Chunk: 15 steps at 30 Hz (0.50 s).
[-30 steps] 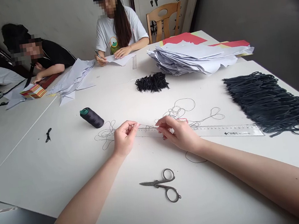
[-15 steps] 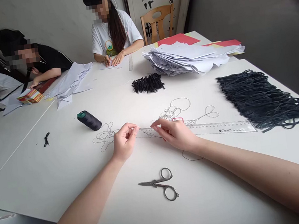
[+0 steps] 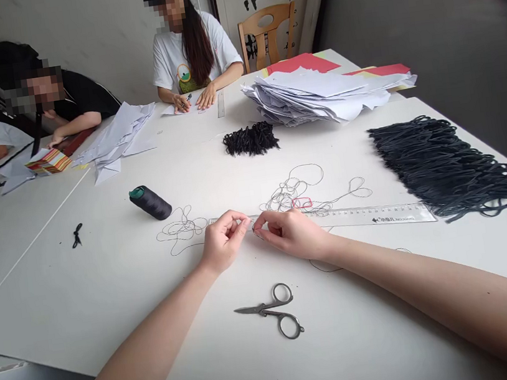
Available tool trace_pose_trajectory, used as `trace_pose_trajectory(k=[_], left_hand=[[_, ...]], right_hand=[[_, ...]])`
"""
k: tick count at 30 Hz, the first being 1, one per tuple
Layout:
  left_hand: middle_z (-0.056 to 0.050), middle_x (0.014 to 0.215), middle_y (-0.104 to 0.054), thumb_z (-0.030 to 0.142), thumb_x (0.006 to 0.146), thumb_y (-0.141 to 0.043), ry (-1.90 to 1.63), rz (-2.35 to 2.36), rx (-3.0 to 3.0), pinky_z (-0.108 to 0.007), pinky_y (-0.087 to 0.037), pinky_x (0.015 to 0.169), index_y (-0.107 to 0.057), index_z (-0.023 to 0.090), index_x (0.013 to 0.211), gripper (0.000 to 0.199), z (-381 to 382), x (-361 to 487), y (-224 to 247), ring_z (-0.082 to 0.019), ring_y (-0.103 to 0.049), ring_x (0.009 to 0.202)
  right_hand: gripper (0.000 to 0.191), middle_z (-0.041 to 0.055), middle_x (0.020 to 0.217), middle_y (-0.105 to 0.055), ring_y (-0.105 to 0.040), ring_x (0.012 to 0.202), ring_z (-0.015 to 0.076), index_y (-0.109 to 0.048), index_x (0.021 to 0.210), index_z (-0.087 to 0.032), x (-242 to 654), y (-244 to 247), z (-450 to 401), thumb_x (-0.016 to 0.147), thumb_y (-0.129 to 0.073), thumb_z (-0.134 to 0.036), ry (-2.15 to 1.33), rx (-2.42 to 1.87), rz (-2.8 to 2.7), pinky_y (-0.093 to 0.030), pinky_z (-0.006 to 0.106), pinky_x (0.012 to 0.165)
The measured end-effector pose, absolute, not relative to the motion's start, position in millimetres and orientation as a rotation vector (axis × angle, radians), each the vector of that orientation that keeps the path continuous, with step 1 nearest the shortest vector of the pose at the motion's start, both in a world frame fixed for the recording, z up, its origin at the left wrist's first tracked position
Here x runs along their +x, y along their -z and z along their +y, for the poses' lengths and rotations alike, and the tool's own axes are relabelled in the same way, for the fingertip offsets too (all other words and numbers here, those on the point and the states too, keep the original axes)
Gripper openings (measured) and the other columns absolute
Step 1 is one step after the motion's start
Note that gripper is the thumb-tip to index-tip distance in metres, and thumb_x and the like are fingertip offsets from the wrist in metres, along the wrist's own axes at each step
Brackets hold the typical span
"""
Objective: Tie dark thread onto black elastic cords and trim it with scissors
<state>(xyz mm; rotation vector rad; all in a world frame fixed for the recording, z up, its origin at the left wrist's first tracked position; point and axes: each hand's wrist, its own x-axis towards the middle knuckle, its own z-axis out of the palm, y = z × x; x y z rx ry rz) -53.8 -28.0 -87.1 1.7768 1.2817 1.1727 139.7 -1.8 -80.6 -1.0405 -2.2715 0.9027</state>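
My left hand (image 3: 223,241) and my right hand (image 3: 288,234) are pinched at the fingertips, close together over a steel ruler (image 3: 370,217). A thin black thread (image 3: 255,230) runs between them, though it is barely visible at this size. Loose loops of the same thread (image 3: 182,229) lie on either side of my hands. Small scissors (image 3: 275,311) lie closed below my hands, untouched. A dark thread spool with a green top (image 3: 150,202) stands on its side to the left.
A large bundle of black elastic loops (image 3: 443,166) lies right, and a smaller black bunch (image 3: 250,140) lies ahead. Behind it is a white paper stack (image 3: 316,96) on red sheets. Co-workers sit at the far side, one (image 3: 187,54) writing on paper.
My hands have drawn closer together, with the fingertips now nearly meeting over the ruler's left part. The view has shifted slightly.
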Motion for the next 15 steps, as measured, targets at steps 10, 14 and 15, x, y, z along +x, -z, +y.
trace_pose_trajectory(k=[10,14,15], left_hand=[[0.009,0.049,-0.028,0.024,0.085,-0.065,-1.193,1.298,1.966,-0.020,-0.030,0.046,-0.075,0.014,0.089,0.015,-30.1,-53.9,90.3,-0.006,-0.027,0.046],[0.009,0.047,-0.031,0.020,0.085,-0.064,-1.256,1.328,2.183,-0.019,-0.032,0.046,-0.076,0.015,0.087,0.013,-32.0,-53.0,91.8,-0.006,-0.028,0.046],[0.009,0.047,-0.031,0.019,0.086,-0.064,-1.269,1.329,2.237,-0.019,-0.032,0.045,-0.076,0.015,0.087,0.013,-32.3,-53.1,91.5,-0.006,-0.028,0.045]], right_hand=[[0.011,-0.0042,0.055,-0.057,-0.044,0.047,0.0091,-0.057,0.086,-0.018,142.4,76.5,-1.7,0.085,-0.046,-0.021,-1.082,-0.981,-2.193,-0.035,0.022,0.053],[0.013,-0.0037,0.055,-0.058,-0.045,0.047,0.0095,-0.057,0.085,-0.018,142.0,77.1,-1.4,0.087,-0.045,-0.024,-1.074,-0.999,-2.195,-0.036,0.022,0.053],[0.014,-0.0037,0.055,-0.058,-0.045,0.047,0.0096,-0.057,0.085,-0.018,142.1,77.5,-1.3,0.088,-0.046,-0.025,-1.071,-0.998,-2.196,-0.036,0.022,0.053]])
